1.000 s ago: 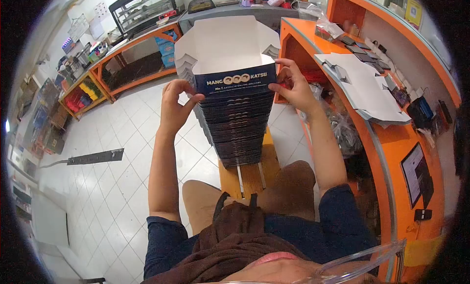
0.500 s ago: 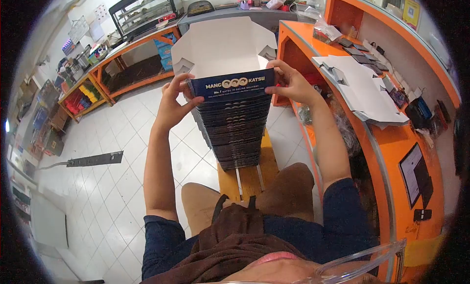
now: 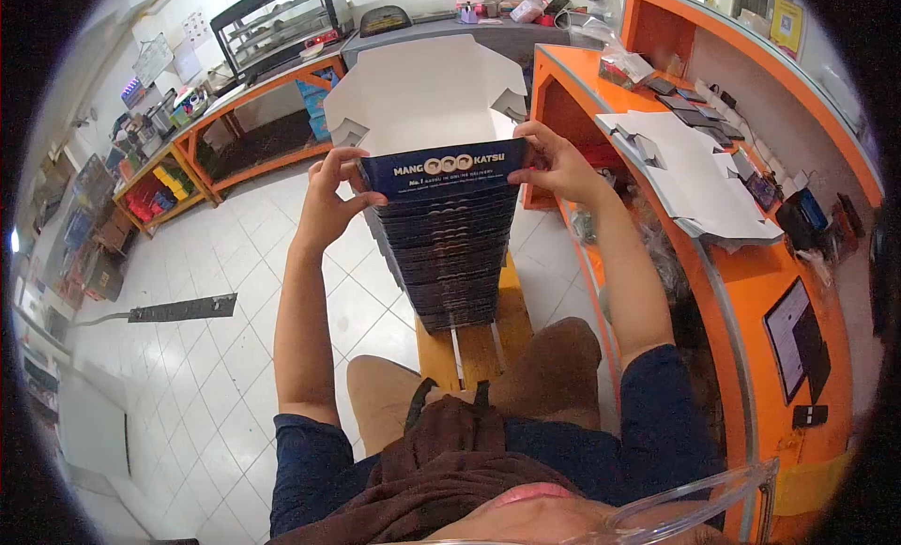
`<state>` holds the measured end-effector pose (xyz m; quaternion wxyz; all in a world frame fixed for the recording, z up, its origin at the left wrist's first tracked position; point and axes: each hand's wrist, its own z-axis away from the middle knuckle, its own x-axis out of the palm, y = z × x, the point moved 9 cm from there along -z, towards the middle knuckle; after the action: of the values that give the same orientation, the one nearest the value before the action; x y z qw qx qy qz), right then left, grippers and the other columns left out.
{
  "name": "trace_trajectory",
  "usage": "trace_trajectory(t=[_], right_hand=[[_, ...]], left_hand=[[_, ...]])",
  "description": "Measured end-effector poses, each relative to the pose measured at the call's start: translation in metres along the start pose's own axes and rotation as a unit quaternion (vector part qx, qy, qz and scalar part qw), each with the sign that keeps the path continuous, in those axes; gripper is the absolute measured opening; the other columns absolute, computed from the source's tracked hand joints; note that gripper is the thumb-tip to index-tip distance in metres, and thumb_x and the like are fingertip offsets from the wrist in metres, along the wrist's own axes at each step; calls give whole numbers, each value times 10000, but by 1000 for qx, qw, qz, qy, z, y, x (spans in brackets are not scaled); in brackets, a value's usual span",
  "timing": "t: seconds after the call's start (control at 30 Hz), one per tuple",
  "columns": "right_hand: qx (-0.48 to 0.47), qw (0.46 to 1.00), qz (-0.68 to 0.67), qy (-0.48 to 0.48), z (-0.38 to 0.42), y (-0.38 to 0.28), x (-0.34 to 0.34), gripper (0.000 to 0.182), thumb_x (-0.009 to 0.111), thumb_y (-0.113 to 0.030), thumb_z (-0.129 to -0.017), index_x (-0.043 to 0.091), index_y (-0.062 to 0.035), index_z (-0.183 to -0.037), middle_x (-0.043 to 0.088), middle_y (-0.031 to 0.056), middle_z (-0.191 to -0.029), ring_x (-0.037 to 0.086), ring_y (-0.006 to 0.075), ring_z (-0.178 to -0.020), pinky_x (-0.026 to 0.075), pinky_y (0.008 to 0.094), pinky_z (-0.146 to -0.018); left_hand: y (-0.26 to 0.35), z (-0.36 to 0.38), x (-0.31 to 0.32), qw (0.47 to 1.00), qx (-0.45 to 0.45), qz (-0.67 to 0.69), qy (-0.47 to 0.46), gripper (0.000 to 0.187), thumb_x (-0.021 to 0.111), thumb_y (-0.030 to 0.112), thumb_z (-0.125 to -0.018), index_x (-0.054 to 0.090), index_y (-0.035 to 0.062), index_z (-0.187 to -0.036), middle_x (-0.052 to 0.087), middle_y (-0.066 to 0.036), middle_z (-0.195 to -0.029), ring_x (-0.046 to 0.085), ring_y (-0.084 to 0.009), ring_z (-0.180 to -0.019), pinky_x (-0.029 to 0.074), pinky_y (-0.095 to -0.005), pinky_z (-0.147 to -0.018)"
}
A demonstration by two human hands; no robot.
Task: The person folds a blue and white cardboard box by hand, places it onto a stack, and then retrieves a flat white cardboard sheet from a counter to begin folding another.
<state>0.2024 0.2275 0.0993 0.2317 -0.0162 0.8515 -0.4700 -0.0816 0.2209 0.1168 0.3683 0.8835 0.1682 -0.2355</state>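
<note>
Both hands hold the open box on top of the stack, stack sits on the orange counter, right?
Not the counter. In the head view both hands, left hand and right hand, hold the open box atop the stack, which sits on a wooden bench beside the orange counter.

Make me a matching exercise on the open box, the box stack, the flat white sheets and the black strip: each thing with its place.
Things:
1. open box
2. box stack
3. flat white sheets
4. black strip

Places:
A. on the orange counter
B. on the tiled floor
C. held by left hand and right hand
D. on the wooden bench

Pairs: 1-C, 2-D, 3-A, 4-B
</note>
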Motion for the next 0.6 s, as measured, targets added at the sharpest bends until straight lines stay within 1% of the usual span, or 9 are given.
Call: trace_trajectory(t=[0.03,0.13,0.2,0.3,0.4,0.43,0.5,0.57,0.6], right_hand=[[0,1000,-20,-3,0,2,1,483,789,-100,-718,488,-109,-1096,550,-31,-858,509,70,-797,432,251,-737],[9,1000,25,-8,-1,7,-2,445,775,-94,-738,480,-106,-1072,552,-19,-935,521,86,-870,441,267,-806],[5,999,39,-12,-1,6,-2,428,770,-91,-744,478,-104,-1057,554,-19,-935,525,88,-878,440,273,-818],[9,999,46,-13,0,6,-1,405,762,-91,-755,475,-104,-1041,552,-21,-925,527,89,-881,438,275,-826],[10,999,53,-6,0,8,-2,399,759,-88,-760,472,-99,-1037,547,-25,-913,526,88,-871,437,272,-822],[10,998,55,-2,1,8,-2,400,759,-86,-761,471,-97,-1038,545,-26,-909,525,88,-867,436,271,-820],[-4,998,54,-12,1,4,1,325,741,-125,-788,494,-85,-995,548,-23,-894,526,86,-866,437,270,-815],[-16,997,70,-30,1,-1,4,252,707,-180,-825,515,-71,-947,550,-18,-877,525,87,-862,435,266,-806],[-23,995,88,-44,2,-5,5,231,683,-216,-848,525,-64,-920,551,-14,-868,523,88,-858,433,262,-800]], left_hand=[[2,0,-1,1000,5,-10,1,564,833,177,-617,527,126,-1088,644,7,-708,603,-142,-789,380,-402,-928],[9,0,-2,999,19,-34,6,564,830,170,-619,526,128,-1093,639,9,-699,600,-143,-786,381,-399,-929],[9,-1,-3,999,24,-41,12,565,828,169,-620,526,127,-1096,634,9,-692,593,-143,-774,384,-400,-926],[0,-2,1,1000,-1,9,-1,573,828,172,-620,524,127,-1103,615,11,-670,577,-136,-750,380,-397,-925],[3,-2,5,995,-34,94,-4,581,824,152,-634,518,129,-1127,596,13,-659,561,-125,-738,364,-387,-918],[6,-1,4,997,-26,76,-4,534,815,149,-651,536,121,-1106,596,9,-661,563,-126,-734,375,-380,-903],[11,0,1,999,-10,39,-6,442,798,144,-687,570,104,-1064,596,2,-666,567,-128,-725,395,-366,-872],[20,1,-4,993,90,-72,-4,324,763,187,-740,607,90,-1007,605,-12,-674,572,-136,-711,420,-355,-822],[25,3,-5,982,140,-127,-2,274,746,209,-767,626,83,-979,609,-19,-679,574,-140,-703,432,-349,-796]])
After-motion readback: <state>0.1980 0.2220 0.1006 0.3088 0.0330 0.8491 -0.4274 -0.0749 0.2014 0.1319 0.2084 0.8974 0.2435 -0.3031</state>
